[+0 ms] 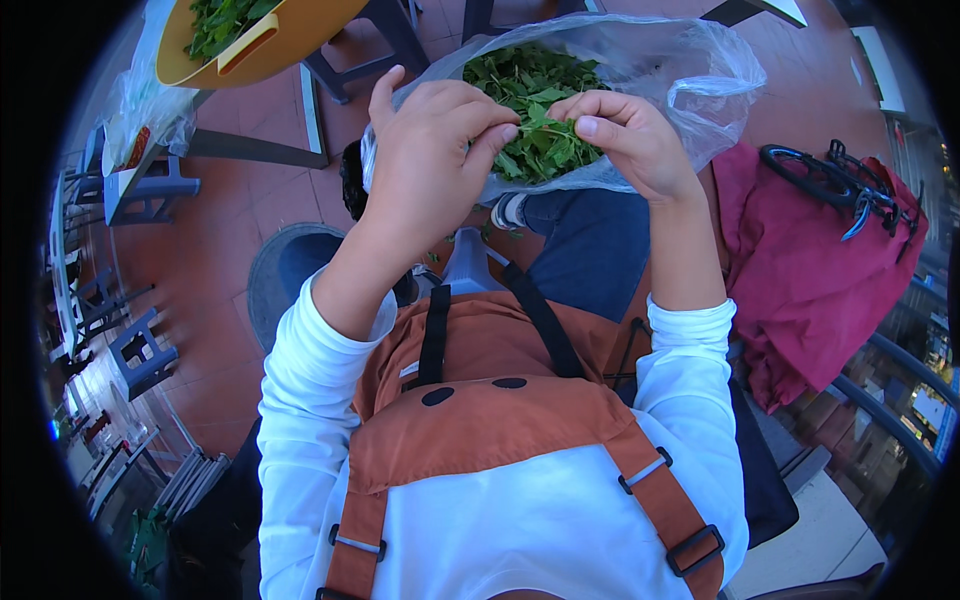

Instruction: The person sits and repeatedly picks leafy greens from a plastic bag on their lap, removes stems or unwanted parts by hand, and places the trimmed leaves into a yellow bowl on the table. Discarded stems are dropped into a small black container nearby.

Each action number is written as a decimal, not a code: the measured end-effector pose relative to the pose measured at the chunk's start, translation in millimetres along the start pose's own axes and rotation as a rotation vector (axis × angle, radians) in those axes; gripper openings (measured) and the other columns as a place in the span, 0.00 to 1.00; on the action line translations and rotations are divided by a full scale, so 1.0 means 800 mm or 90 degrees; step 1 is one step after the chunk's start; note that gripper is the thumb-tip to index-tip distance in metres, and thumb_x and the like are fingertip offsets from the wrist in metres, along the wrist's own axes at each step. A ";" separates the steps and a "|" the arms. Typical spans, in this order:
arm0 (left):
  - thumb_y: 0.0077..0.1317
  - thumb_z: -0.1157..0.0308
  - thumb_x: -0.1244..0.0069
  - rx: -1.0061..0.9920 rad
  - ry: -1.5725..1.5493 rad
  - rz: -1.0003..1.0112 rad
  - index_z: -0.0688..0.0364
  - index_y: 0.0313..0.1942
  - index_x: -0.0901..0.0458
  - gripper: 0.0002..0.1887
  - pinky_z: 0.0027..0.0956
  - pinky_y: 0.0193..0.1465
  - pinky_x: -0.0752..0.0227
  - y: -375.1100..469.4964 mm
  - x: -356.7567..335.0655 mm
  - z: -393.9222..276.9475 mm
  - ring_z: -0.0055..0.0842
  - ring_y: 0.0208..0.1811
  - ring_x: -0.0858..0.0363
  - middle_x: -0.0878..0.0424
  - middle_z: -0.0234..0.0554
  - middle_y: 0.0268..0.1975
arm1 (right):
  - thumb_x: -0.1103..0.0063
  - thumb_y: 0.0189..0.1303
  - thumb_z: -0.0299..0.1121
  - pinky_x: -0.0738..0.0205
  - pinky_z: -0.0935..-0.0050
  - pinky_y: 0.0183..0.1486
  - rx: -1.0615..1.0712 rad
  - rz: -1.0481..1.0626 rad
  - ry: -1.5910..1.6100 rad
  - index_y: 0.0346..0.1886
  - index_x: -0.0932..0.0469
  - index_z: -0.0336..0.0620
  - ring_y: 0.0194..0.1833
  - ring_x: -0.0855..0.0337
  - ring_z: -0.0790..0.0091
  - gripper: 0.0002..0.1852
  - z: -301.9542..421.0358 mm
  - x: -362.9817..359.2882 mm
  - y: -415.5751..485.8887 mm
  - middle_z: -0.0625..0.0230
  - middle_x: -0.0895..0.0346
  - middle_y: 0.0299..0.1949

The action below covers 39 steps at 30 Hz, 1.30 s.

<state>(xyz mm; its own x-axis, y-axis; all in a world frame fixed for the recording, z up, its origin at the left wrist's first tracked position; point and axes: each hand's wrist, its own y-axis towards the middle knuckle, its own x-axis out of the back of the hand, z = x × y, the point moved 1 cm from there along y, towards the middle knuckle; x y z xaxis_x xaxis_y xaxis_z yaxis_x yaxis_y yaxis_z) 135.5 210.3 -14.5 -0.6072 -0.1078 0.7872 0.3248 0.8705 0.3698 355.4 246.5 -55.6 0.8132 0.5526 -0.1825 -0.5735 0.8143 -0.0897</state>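
Note:
A large clear plastic bag (709,64) gapes in front of me, with a heap of leafy green herbs (517,75) inside. Above the heap, my left hand (442,135) pinches one end of a thin stem between thumb and forefinger. My right hand (634,139) grips the leafy part of the same herb sprig (551,133) with thumb and fingers. The stem spans the small gap between both hands. At the upper left, a yellow plastic basin (300,45) holds more green leaves (225,26).
The basin is by a table edge beside crumpled clear plastic (154,97). Dark plastic stools (154,187) stand on the red tiled floor (202,300). To the right, a dark red cloth (810,277) lies under a small black bicycle (832,176). An orange apron (495,420) covers my front.

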 end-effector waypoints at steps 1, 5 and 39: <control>0.59 0.70 0.46 0.024 -0.044 0.028 0.57 0.37 0.17 0.06 0.43 0.64 0.50 -0.001 0.002 0.001 0.28 0.45 0.23 0.19 0.34 0.38 | 0.44 0.61 0.31 0.37 0.74 0.55 0.007 0.010 0.012 0.39 0.22 0.34 0.49 0.27 0.73 0.10 0.001 -0.002 0.002 0.60 0.24 0.47; 0.62 0.69 0.47 0.223 -0.422 0.110 0.63 0.35 0.19 0.06 0.28 0.51 0.34 -0.009 0.009 0.004 0.19 0.37 0.22 0.19 0.33 0.33 | 0.42 0.60 0.34 0.33 0.73 0.51 0.115 -0.174 -0.235 0.39 0.19 0.37 0.45 0.25 0.73 0.10 0.009 -0.002 0.010 0.67 0.21 0.41; 0.64 0.71 0.51 0.546 -0.754 -0.117 0.65 0.33 0.22 0.06 0.22 0.35 0.29 -0.211 0.135 0.053 0.16 0.28 0.26 0.23 0.33 0.26 | 0.38 0.51 0.36 0.29 0.65 0.53 0.365 0.149 -0.758 0.51 0.23 0.41 0.52 0.24 0.57 0.22 0.001 -0.266 -0.015 0.59 0.24 0.51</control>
<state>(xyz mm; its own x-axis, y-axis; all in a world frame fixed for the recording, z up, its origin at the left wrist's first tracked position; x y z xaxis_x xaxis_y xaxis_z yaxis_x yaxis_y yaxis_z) -15.3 72.1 -12.7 -0.9543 -0.1667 -0.2481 -0.0835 0.9457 -0.3142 189.0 119.2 -15.0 0.4602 0.2669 0.8467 -0.8265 0.4771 0.2988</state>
